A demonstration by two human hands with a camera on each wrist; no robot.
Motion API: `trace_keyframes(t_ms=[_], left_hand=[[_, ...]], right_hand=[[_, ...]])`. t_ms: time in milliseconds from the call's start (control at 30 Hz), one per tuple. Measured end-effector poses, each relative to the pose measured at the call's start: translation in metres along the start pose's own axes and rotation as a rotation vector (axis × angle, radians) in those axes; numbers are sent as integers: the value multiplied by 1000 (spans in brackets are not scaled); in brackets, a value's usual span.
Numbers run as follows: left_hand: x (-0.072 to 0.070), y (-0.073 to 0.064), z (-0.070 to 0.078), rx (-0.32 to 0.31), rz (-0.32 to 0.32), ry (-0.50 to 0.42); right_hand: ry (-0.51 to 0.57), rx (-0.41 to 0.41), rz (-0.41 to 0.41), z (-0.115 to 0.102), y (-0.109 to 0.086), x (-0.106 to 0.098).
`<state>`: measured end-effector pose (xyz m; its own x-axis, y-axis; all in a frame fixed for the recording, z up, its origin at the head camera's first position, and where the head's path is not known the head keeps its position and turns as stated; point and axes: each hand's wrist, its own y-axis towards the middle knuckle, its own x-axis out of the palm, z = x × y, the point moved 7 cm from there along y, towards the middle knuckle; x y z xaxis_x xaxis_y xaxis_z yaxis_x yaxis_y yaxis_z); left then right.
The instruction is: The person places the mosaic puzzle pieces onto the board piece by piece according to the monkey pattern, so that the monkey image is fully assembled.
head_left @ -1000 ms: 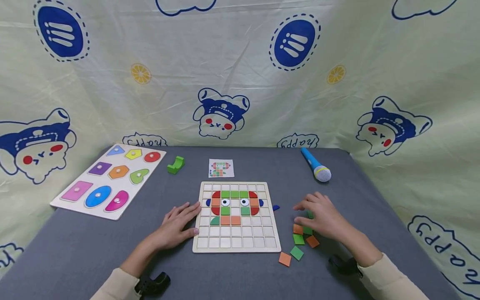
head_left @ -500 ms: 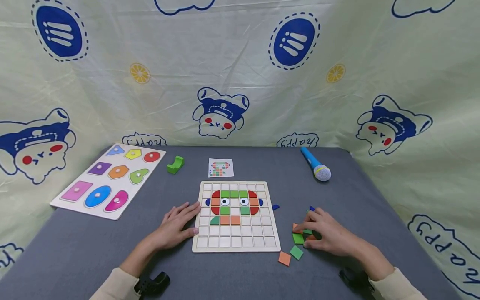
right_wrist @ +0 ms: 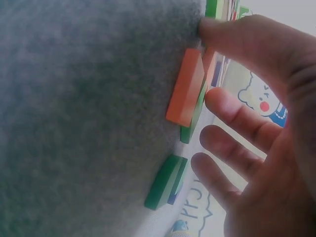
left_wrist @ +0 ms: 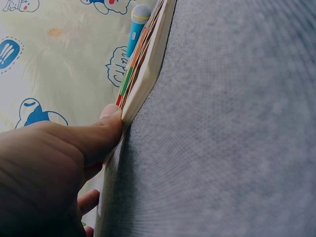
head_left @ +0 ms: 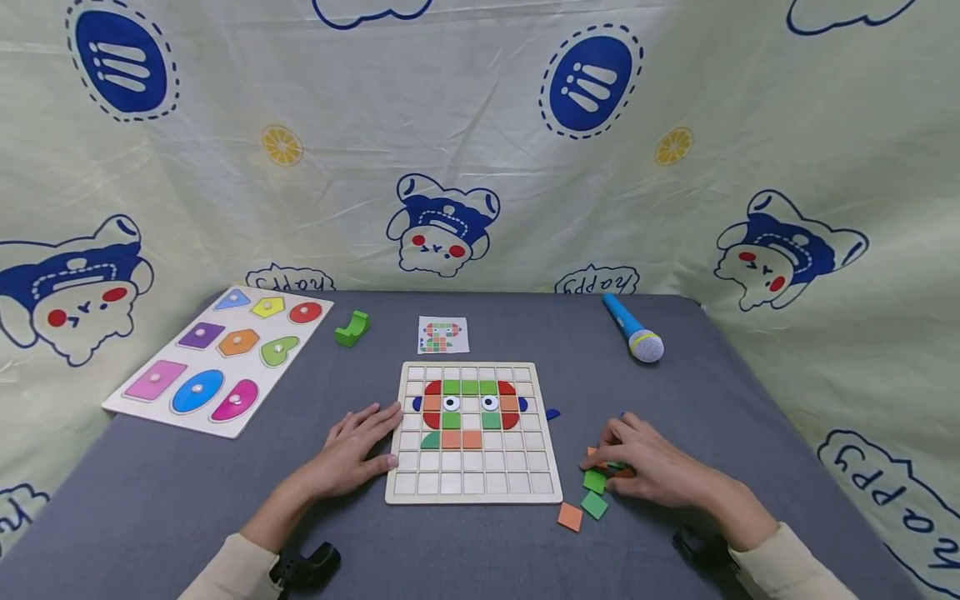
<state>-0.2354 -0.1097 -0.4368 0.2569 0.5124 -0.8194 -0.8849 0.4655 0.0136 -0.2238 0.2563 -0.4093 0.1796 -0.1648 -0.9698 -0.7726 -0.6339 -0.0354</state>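
My left hand rests along the left edge of a white gridded mosaic board, fingers extended. In the left wrist view its thumb lies against the board's edge. Red, green, orange and blue pieces and two eye pieces form a pattern on the board. My right hand hovers low over loose tiles, fingers relaxed and apart from the thumb. The right wrist view shows its thumb tip down by a green tile, with an orange tile and a dark green piece below. The hand partly hides several tiles.
Nearer me lie a green tile and an orange tile. A blue piece sits by the board's right edge. Behind are a pattern card, a toy microphone, a green arch block and a shape puzzle.
My right hand has come down and nearer me onto the loose tiles, its fingers drawing together. One light green tile has shifted slightly toward me. The left hand has not moved.
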Motion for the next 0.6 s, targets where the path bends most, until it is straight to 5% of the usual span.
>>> trace_keyframes(t_ms=[367,600], left_hand=[[0,0,0,6,-4,-9],[0,0,-1,-3,-13,-10]], right_hand=[[17,-67,115,-12,6,-8],[10,-86,195,-46,30,-13]])
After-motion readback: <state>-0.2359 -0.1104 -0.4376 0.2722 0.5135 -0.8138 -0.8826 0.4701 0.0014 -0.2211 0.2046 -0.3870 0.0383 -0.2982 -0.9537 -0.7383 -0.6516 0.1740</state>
